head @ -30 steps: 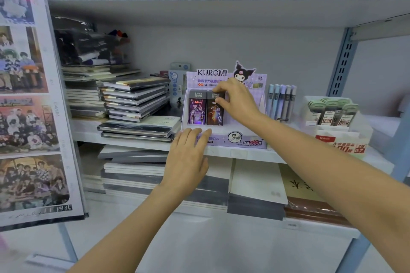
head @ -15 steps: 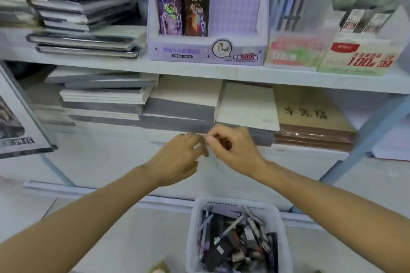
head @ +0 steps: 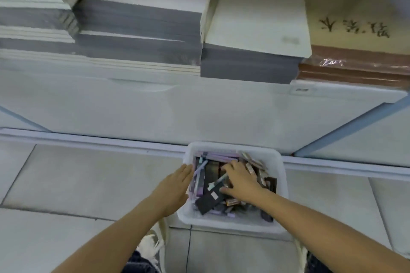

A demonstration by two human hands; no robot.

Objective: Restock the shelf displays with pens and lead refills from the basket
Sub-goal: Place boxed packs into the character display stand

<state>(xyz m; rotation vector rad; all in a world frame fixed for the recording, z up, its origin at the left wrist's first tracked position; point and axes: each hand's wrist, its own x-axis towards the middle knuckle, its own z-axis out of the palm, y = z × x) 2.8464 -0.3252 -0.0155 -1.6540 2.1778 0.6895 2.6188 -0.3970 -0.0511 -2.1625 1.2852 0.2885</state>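
Head view: left hand (head: 175, 184) straight-fingered at basket (head: 233, 146); right hand (head: 241, 180) fingers' hold unclear; labels on packs (head: 208, 200) blurred.

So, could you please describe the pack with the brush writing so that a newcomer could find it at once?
Start at the low shelf above the floor. Follow it to the right end, past the grey stack with the white top. The pack there is the only tan one, with brown sides, shiny wrap and black brush characters on top.
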